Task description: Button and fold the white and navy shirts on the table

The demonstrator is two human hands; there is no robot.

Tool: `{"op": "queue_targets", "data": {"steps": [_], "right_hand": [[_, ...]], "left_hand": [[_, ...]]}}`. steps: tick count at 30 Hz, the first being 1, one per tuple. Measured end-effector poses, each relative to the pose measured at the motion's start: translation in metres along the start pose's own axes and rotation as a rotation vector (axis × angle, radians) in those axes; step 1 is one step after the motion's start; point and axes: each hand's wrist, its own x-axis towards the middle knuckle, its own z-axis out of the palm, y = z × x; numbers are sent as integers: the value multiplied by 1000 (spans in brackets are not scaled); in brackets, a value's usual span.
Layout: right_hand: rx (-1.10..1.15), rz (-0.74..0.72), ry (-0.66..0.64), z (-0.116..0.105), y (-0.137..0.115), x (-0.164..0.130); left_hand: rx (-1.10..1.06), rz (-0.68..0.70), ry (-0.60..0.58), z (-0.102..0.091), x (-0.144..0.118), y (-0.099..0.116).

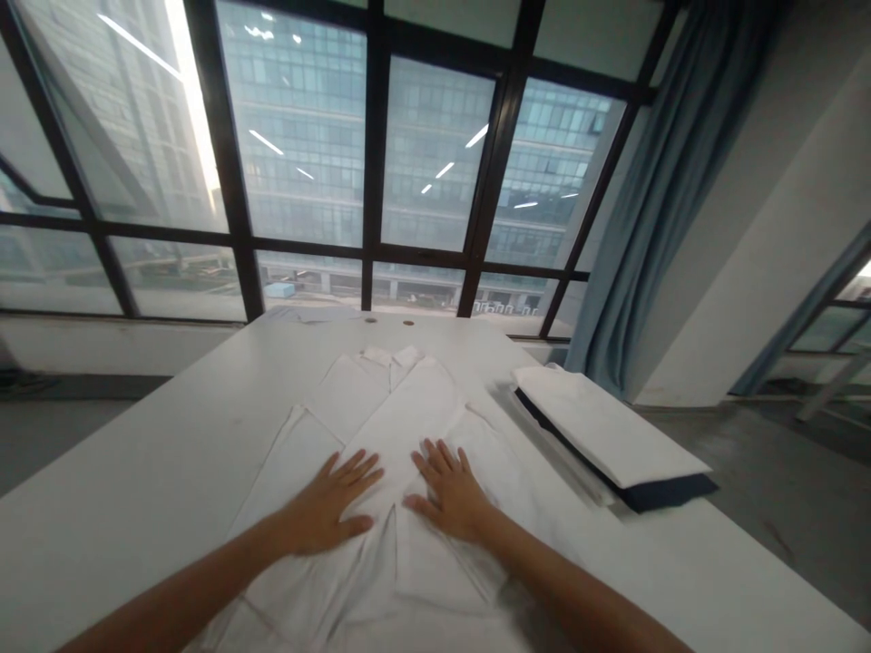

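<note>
Two wide-spread hands [330, 512] [453, 494], holding nothing, rest on a white shirt [401, 413] laid on the table [170, 472].

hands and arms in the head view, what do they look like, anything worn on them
The left hand and right hand wear no gloves, and no rings or watch can be made out. The left forearm and right forearm show no sleeves. The picture is too soft to tell small markings.

Single head-worn view, looking forward and down along table [170, 472] toward windows [306, 145].
</note>
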Motion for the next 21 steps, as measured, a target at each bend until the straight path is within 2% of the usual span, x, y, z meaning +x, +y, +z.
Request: {"op": "queue_targets", "data": {"steps": [3,6,9,11,14,18,21], "right_hand": [[27,-76,-73,0,4,-8],[28,-97,-108,-10,13,12],[-41,-76,-45,-20,19,39],[-116,-24,55,-22,20,51],[-136,33,132,-14,23,52],[-24,51,51,1,26,41],[46,51,11,1,30,38]], "left_hand": [[3,-17,-55,-2,3,-8],[7,-49,-102,-7,21,-20],[36,-117,-89,-13,43,-31],[87,-165,-19,-15,50,-34],[111,-137,75,-12,45,-33],[40,-66,-13,-5,26,-26],[0,-59,-87,-10,20,-24]]}}
